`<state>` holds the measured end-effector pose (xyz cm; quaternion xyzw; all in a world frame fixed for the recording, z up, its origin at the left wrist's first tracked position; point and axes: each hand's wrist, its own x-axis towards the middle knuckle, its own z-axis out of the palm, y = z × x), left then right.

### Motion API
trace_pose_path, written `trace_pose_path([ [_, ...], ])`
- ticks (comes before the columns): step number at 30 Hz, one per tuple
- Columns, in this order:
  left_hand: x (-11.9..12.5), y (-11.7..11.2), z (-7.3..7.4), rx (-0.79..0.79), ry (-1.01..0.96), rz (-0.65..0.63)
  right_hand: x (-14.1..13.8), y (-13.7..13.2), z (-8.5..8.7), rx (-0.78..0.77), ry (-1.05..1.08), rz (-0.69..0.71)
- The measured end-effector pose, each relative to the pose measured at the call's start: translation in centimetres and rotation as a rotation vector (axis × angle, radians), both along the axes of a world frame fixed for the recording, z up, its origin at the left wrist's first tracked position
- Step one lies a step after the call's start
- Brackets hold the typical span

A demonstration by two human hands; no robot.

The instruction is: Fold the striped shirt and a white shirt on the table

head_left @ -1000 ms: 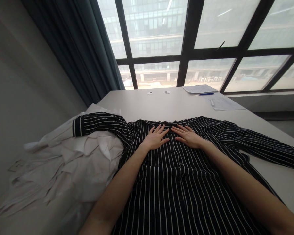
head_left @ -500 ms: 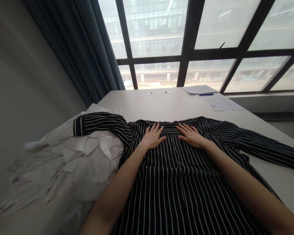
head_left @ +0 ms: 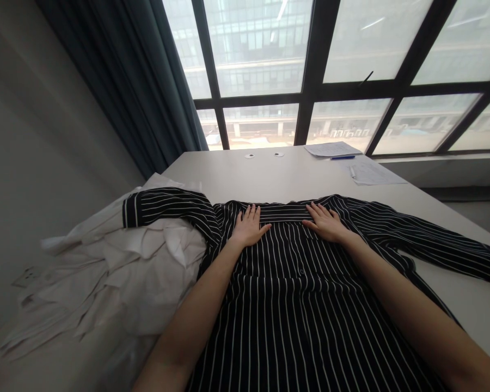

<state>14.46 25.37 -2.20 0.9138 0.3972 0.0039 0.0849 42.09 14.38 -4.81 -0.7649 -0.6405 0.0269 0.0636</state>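
Garment (head_left: 277,326) on table (head_left: 224,174); cloth heap (head_left: 147,272) left, under one sleeve (head_left: 171,206); papers (head_left: 330,148), pen (head_left: 343,158) behind, rightward; window (head_left: 261,54) beyond table.

On my feed, daylight comes from the window (head_left: 253,49), its panes washed out and crossed by a few pale streaks of glare, while the wall (head_left: 32,147) and curtain (head_left: 134,71) at left sit in dim grey shade. I get a soft sheen on the far part of the table (head_left: 228,174), and the striped shirt (head_left: 277,326) reads dark but fairly crisp. Toward the edges my wide view looks stretched, and the lower left corner, below the white cloth (head_left: 142,267), goes murky and blurred.
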Motion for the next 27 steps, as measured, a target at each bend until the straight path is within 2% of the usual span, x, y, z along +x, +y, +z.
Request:
trace_pose_path([
  [7, 0.0, -0.3, 0.2, 0.025, 0.002, 0.001, 1.1, 0.2, 0.6, 0.004, 0.063, 0.007],
  [10, 0.0, -0.3, 0.2, 0.043, 0.001, -0.002, 2.8, -0.1, 1.6, 0.035, 0.104, 0.026],
  [13, 0.0, -0.3, 0.1, 0.048, 0.007, -0.005, 5.3, -2.0, 2.8, 0.102, 0.115, -0.021],
  [16, 0.0, -0.3, 0.1, 0.065, 0.013, -0.005, 8.3, -6.1, 4.0, 0.186, 0.086, -0.173],
  [19, 0.1, -0.7, 0.3, 0.118, 0.008, 0.016, 11.6, -11.7, 4.3, 0.247, 0.03, -0.422],
  [21, 0.4, -1.1, 0.9, 0.169, 0.0, 0.003, 13.9, -15.6, 3.7, 0.266, -0.004, -0.614],
  [23, 0.9, -1.8, 1.7, 0.21, -0.004, -0.07, 16.2, -19.2, 2.4, 0.326, -0.025, -0.872],
  [27, 2.5, -4.2, 3.1, 0.212, 0.019, -0.263, 19.2, -24.0, 0.0, 0.341, 0.012, -1.017],
])
